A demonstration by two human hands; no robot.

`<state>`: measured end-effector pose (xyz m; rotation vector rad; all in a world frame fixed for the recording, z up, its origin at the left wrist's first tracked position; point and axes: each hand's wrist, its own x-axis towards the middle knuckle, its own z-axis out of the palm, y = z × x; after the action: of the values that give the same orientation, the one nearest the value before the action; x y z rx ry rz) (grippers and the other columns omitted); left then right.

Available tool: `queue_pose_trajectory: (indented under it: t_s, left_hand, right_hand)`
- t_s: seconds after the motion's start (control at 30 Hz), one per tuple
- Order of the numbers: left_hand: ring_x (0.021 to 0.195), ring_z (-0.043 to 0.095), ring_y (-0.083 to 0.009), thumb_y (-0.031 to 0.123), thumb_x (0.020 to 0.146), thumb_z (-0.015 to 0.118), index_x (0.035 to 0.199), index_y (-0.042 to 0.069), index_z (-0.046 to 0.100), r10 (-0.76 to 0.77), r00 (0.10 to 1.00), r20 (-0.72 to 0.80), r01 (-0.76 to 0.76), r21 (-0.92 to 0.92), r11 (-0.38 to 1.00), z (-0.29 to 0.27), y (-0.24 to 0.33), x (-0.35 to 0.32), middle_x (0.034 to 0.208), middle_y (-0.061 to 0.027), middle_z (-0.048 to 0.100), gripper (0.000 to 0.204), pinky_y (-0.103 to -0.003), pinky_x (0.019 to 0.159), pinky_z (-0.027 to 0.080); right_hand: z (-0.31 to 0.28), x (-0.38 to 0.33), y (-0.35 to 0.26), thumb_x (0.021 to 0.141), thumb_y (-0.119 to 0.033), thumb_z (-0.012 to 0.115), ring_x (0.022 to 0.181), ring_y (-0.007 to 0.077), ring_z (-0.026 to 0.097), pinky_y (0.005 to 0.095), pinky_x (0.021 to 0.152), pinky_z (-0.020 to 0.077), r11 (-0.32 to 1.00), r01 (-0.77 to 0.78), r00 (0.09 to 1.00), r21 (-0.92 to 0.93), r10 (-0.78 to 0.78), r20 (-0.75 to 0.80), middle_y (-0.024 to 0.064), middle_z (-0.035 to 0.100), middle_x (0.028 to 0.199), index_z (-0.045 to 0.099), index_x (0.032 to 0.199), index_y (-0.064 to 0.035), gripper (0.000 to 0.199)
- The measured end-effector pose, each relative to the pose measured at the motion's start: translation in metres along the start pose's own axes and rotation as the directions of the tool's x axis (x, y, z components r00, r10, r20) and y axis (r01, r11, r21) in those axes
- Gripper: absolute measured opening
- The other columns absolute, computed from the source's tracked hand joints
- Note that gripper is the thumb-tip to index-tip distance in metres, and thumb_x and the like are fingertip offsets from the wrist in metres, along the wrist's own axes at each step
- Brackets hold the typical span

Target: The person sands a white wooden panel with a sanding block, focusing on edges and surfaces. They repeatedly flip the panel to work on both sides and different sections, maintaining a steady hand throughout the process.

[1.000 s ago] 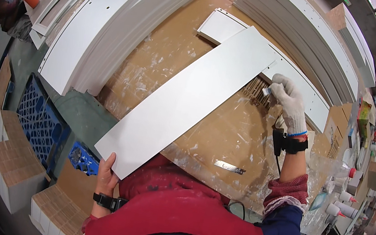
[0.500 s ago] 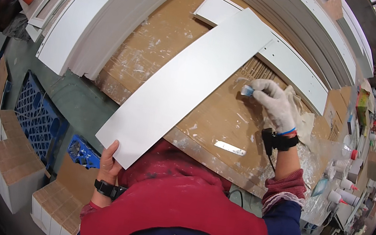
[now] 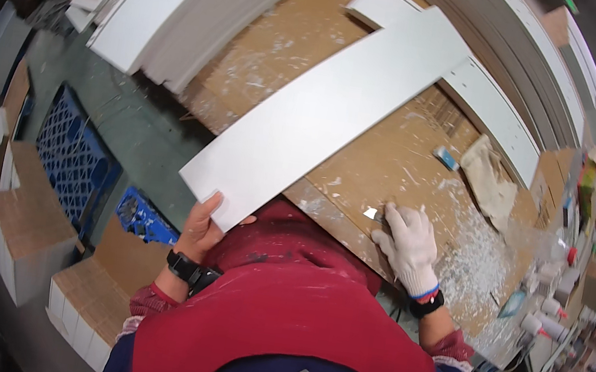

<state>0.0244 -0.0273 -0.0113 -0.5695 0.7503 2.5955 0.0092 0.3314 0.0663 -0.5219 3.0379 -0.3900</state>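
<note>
My bare left hand (image 3: 200, 231) grips the near corner of a long white panel (image 3: 324, 113), thumb on top. The panel slants away to the right, and its far end rests across another white board (image 3: 494, 111) with small holes along it. My right hand (image 3: 411, 243), in a white knit glove, lies over a thin metal strip (image 3: 370, 213) near the table's front edge. Its fingers are spread, and only one shiny end of the strip shows. Beyond that hand lie a small blue-and-white block (image 3: 446, 159) and a crumpled cream cloth (image 3: 489, 182).
Stacked white boards stand along the left (image 3: 159, 7) and the right (image 3: 544, 57) of the cardboard-covered table (image 3: 288, 46). White flakes (image 3: 475, 262) litter its right side, near bottles (image 3: 535, 323). A blue plastic pallet (image 3: 79, 157) and stacked boxes (image 3: 30, 227) are at left.
My right hand has let go of the blue-and-white block beside the cloth and come back toward me, onto the metal strip. My left hand still holds the panel; the whole view has shifted slightly.
</note>
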Motion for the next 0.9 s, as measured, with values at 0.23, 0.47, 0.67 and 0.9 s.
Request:
queue_pose_trajectory:
  t_s: [0.23, 0.47, 0.67, 0.9]
  left_hand:
    - [0.124, 0.044, -0.0366, 0.034, 0.095, 0.048, 0.141, 0.007, 0.024, -0.005, 0.996, 0.084, 0.016, -0.129, 0.992, 0.003, -0.002, 0.002, 0.138, -0.0168, 0.040, 0.058, -0.059, 0.093, 0.044]
    - [0.126, 0.040, -0.0390, 0.039, 0.096, 0.044, 0.142, 0.007, 0.022, -0.008, 0.994, 0.106, 0.025, -0.166, 0.986, 0.002, -0.004, 0.002, 0.140, -0.0177, 0.037, 0.060, -0.063, 0.096, 0.038]
    - [0.124, 0.042, -0.0404, 0.034, 0.096, 0.046, 0.141, 0.005, 0.023, 0.017, 0.993, 0.120, 0.002, -0.157, 0.988, -0.001, -0.004, 0.003, 0.139, -0.0192, 0.038, 0.059, -0.063, 0.096, 0.038]
    - [0.118, 0.050, -0.0365, 0.026, 0.094, 0.050, 0.137, 0.001, 0.030, 0.012, 0.998, 0.056, -0.010, -0.032, 0.999, -0.002, -0.006, 0.007, 0.132, -0.0188, 0.046, 0.054, -0.056, 0.088, 0.049]
  right_hand:
    - [0.014, -0.020, -0.018, 0.060, -0.022, 0.078, 0.100, 0.0282, 0.054, 0.0405, 0.084, 0.0423, 0.999, -0.029, 0.996, -0.024, 0.026, -0.084, 0.0084, 0.057, 0.104, 0.058, 0.115, -0.0082, 0.060]
    - [0.035, -0.031, -0.014, 0.061, -0.012, 0.076, 0.092, 0.0283, 0.057, 0.0396, 0.081, 0.0441, 0.997, 0.015, 0.977, -0.070, -0.030, -0.213, 0.0075, 0.060, 0.095, 0.061, 0.110, -0.0101, 0.051]
    - [0.026, -0.024, -0.021, 0.061, -0.011, 0.075, 0.086, 0.0281, 0.057, 0.0394, 0.075, 0.0450, 0.999, 0.039, 0.984, -0.015, -0.041, -0.173, 0.0068, 0.060, 0.089, 0.063, 0.099, -0.0108, 0.040]
    - [-0.009, 0.009, -0.015, 0.080, -0.025, 0.062, 0.079, 0.0324, 0.061, 0.0413, 0.069, 0.0484, 0.996, -0.077, 0.872, 0.044, 0.046, 0.488, 0.0142, 0.062, 0.078, 0.062, 0.087, -0.0077, 0.018]
